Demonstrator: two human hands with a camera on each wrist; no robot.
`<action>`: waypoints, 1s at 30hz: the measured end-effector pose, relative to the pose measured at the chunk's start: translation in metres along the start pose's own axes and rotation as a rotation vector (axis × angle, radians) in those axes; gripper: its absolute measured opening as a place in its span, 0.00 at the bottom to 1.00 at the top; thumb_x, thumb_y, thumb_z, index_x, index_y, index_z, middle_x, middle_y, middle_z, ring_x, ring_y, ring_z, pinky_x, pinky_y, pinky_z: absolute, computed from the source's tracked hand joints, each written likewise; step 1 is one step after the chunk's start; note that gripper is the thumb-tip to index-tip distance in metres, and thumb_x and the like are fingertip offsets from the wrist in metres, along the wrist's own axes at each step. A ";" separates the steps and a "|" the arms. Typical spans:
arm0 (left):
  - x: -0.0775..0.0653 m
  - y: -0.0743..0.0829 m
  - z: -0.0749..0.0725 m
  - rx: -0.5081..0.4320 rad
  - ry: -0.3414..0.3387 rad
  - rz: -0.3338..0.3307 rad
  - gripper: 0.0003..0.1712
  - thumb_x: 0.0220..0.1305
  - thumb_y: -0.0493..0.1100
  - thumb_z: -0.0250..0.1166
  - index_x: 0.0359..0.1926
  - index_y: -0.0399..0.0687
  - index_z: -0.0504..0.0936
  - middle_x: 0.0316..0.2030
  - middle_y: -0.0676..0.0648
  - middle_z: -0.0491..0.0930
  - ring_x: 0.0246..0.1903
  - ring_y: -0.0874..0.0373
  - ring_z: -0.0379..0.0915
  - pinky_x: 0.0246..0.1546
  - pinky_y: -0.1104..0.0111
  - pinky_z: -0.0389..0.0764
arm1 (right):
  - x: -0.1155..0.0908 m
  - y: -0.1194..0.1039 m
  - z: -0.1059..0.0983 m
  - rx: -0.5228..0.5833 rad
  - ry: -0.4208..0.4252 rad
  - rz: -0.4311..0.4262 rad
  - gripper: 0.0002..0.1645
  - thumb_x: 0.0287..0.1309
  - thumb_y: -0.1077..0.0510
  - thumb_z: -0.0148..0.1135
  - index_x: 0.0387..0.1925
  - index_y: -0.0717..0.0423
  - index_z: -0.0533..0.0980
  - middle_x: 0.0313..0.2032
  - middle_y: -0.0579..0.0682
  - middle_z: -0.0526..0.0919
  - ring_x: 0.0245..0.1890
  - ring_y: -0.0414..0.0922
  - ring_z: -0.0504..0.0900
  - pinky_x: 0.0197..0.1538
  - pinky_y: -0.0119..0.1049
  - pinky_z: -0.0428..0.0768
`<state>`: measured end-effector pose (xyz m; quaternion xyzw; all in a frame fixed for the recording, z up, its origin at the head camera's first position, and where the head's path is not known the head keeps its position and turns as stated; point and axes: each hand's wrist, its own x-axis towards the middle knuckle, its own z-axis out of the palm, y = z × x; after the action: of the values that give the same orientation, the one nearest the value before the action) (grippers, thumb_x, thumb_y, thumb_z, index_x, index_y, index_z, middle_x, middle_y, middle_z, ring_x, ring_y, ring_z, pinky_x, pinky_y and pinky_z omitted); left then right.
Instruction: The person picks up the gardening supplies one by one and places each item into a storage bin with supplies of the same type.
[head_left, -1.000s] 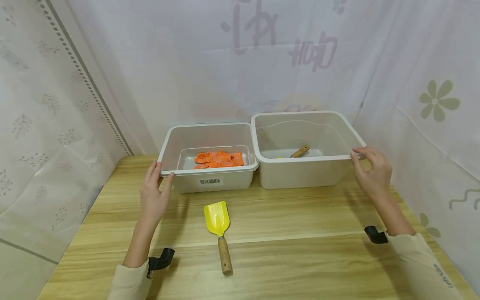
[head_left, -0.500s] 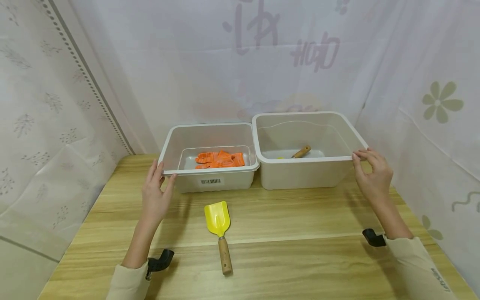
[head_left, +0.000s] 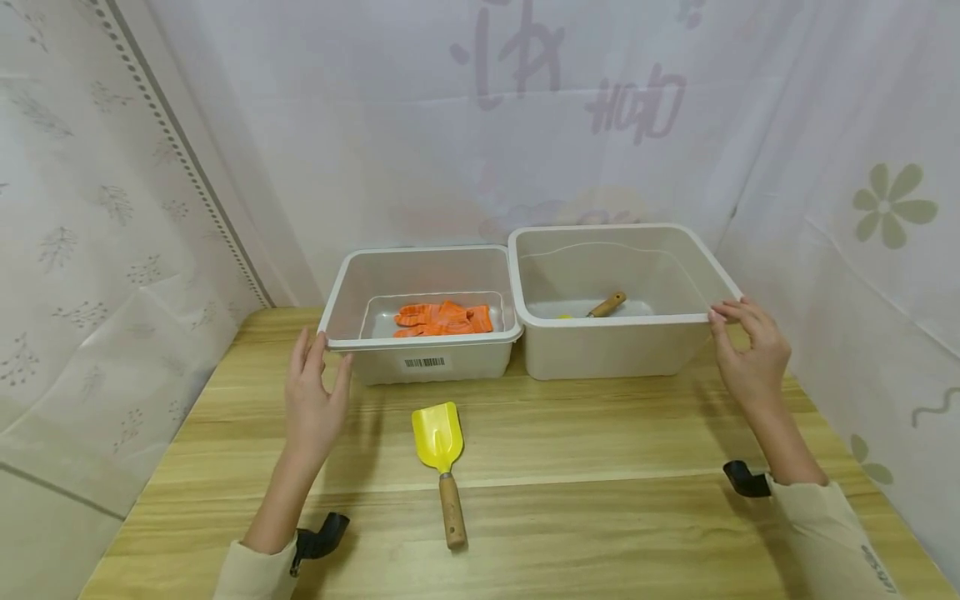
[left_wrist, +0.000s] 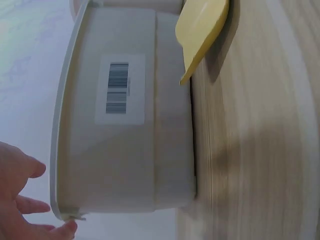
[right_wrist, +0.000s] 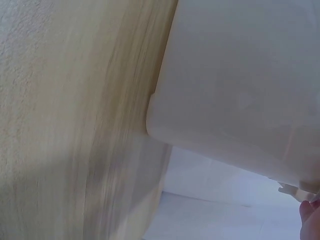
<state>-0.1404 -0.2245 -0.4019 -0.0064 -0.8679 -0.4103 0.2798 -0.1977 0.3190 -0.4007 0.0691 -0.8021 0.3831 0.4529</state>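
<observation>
Two off-white plastic bins stand side by side on the table. The left bin (head_left: 420, 344) bears a barcode label and contains orange gloves (head_left: 442, 319). My left hand (head_left: 318, 408) is at its front left corner, fingers spread and extended; in the left wrist view the fingertips (left_wrist: 37, 167) are just off the rim. The taller right bin (head_left: 600, 354) holds a tool with a wooden handle (head_left: 609, 304), its yellow end mostly hidden by the front wall. My right hand (head_left: 756, 358) pinches this bin's front right corner with thumb and fingers.
A small yellow shovel (head_left: 441, 442) with a wooden handle lies on the wooden table (head_left: 585, 533) in front of the bins, its blade towards them. Printed white curtains (head_left: 420, 125) hang behind and at both sides.
My left hand has eased off the left bin's rim and drawn back slightly. My right hand stays at the right bin's corner. The whole view has shifted slightly; bins and shovel stay put.
</observation>
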 end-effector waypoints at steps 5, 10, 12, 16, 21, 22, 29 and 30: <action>-0.008 0.006 0.003 0.028 0.034 0.003 0.31 0.75 0.35 0.64 0.71 0.21 0.69 0.77 0.22 0.58 0.69 0.22 0.65 0.69 0.32 0.73 | -0.001 0.000 -0.001 0.001 -0.007 0.021 0.09 0.64 0.70 0.69 0.44 0.74 0.86 0.49 0.73 0.87 0.63 0.74 0.80 0.71 0.15 0.67; -0.018 0.008 0.007 0.028 0.020 0.042 0.30 0.75 0.34 0.64 0.71 0.22 0.69 0.76 0.24 0.60 0.72 0.21 0.62 0.70 0.30 0.70 | -0.001 0.000 0.000 0.010 -0.006 0.030 0.10 0.65 0.70 0.69 0.45 0.74 0.85 0.50 0.73 0.87 0.65 0.73 0.79 0.72 0.16 0.67; -0.021 0.008 0.010 0.024 0.029 0.068 0.29 0.74 0.34 0.64 0.70 0.22 0.70 0.75 0.24 0.62 0.71 0.21 0.63 0.69 0.30 0.71 | -0.001 -0.001 0.000 0.011 -0.006 0.035 0.10 0.65 0.70 0.69 0.45 0.74 0.85 0.50 0.73 0.87 0.65 0.73 0.79 0.72 0.17 0.67; -0.025 0.008 0.014 0.028 0.068 0.136 0.26 0.72 0.31 0.64 0.67 0.21 0.73 0.72 0.22 0.66 0.68 0.20 0.66 0.66 0.29 0.73 | -0.002 -0.001 0.001 0.017 0.007 0.045 0.10 0.64 0.70 0.69 0.45 0.74 0.85 0.50 0.73 0.87 0.65 0.72 0.79 0.73 0.17 0.68; -0.029 0.010 0.018 0.031 0.057 0.172 0.26 0.71 0.29 0.65 0.67 0.22 0.73 0.72 0.23 0.67 0.68 0.21 0.67 0.65 0.30 0.74 | -0.002 -0.002 0.003 0.023 0.024 0.044 0.10 0.64 0.70 0.70 0.44 0.74 0.86 0.50 0.74 0.87 0.64 0.73 0.80 0.73 0.18 0.68; -0.030 0.011 0.019 0.032 0.044 0.171 0.27 0.71 0.30 0.65 0.67 0.22 0.73 0.72 0.23 0.66 0.68 0.21 0.67 0.65 0.30 0.74 | -0.002 -0.002 0.003 0.021 0.024 0.042 0.10 0.64 0.69 0.70 0.44 0.74 0.86 0.50 0.74 0.87 0.64 0.73 0.80 0.73 0.18 0.68; -0.033 0.017 0.026 0.033 -0.022 0.223 0.29 0.69 0.29 0.67 0.68 0.23 0.73 0.73 0.24 0.66 0.70 0.24 0.67 0.67 0.35 0.74 | -0.003 -0.002 0.002 0.005 0.004 0.049 0.11 0.67 0.68 0.67 0.46 0.75 0.84 0.52 0.74 0.86 0.66 0.73 0.78 0.77 0.26 0.69; -0.034 0.017 0.027 0.036 -0.026 0.241 0.29 0.68 0.28 0.67 0.68 0.23 0.73 0.73 0.24 0.66 0.70 0.25 0.68 0.66 0.35 0.74 | -0.003 -0.002 0.002 0.003 0.004 0.050 0.11 0.67 0.68 0.67 0.46 0.75 0.84 0.52 0.74 0.86 0.67 0.73 0.78 0.78 0.28 0.69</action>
<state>-0.1210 -0.1863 -0.4199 -0.1109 -0.8718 -0.3578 0.3158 -0.1967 0.3155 -0.4025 0.0491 -0.8019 0.3958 0.4449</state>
